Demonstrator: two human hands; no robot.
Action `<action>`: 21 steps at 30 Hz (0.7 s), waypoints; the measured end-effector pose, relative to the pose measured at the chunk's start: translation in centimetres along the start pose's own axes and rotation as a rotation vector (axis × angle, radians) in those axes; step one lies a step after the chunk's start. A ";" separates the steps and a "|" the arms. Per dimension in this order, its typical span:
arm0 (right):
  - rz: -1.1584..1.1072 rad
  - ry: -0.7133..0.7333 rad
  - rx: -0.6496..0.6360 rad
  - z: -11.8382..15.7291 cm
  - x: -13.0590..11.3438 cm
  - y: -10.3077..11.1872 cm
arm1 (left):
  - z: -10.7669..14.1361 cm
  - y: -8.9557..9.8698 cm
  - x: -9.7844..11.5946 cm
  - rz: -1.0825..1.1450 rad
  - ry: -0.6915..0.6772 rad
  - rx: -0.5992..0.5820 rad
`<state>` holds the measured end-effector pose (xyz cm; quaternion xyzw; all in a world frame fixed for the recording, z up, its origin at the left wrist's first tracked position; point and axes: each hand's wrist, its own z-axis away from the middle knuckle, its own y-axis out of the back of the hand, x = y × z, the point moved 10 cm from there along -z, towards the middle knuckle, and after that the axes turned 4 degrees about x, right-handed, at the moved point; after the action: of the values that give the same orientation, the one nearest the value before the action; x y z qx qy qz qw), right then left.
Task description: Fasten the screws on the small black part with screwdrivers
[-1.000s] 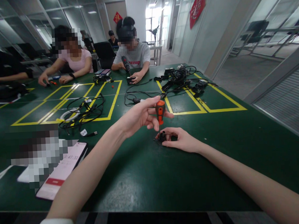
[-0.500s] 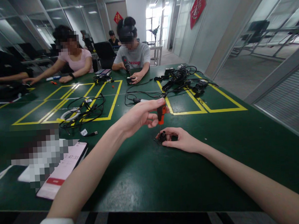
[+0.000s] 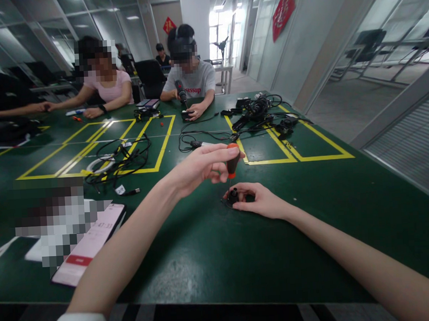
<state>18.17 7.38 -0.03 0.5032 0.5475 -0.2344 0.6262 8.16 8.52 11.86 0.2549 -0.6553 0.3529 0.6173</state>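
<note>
My left hand (image 3: pixel 208 166) is closed round the handle of a black and orange screwdriver (image 3: pixel 232 165), which stands upright with its thin shaft pointing down. The shaft's lower end meets a small round black part (image 3: pixel 232 197) with a short tube on it; the exact contact point is too small to make out. Thumb and fingers of my right hand (image 3: pixel 259 201) grip that black part from the right, low at the green table (image 3: pixel 205 252). Its far side is partly hidden by the fingers.
A phone (image 3: pixel 85 244) lies by my left forearm. Coiled black cables (image 3: pixel 128 158) are at the left, and a cable pile (image 3: pixel 258 112) sits at the back right between yellow tape lines. Across the table a person (image 3: pixel 192 80) holds a power screwdriver (image 3: pixel 180 91).
The screwdriver's handle has turned in my left hand, its orange cap now showing beside my thumb. My right hand stays put. At the far left, a co-worker's arm has shifted.
</note>
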 end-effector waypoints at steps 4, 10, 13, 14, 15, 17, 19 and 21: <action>-0.002 -0.003 -0.006 0.0 0.0 0.0 | -0.2 -0.1 -0.3 0.055 0.028 -0.024; 0.010 -0.006 -0.003 0.0 0.1 0.0 | -0.2 0.5 -0.1 -0.035 -0.022 0.054; 0.011 0.002 -0.003 0.0 -0.1 0.0 | 0.3 0.7 1.6 -0.267 -0.224 0.156; 0.016 0.004 -0.005 0.0 -0.1 -0.1 | 0.7 0.9 2.6 -0.391 -0.333 0.221; 0.022 0.006 -0.006 0.0 -0.2 -0.1 | 1.4 0.9 3.7 -0.517 -0.457 0.292; 0.036 0.006 -0.006 0.0 -0.2 -0.2 | 2.5 0.2 5.1 -0.763 -0.646 0.351; 0.046 0.006 -0.005 -0.1 -0.2 -0.2 | 3.2 -0.5 5.6 -0.964 -0.751 0.375; 0.055 0.008 -0.004 -0.1 -0.2 -0.3 | 3.3 -0.8 5.5 -1.117 -0.752 0.381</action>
<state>17.84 7.28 0.03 0.5177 0.5365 -0.2141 0.6312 6.14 6.03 17.42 0.7621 -0.5221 -0.0206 0.3823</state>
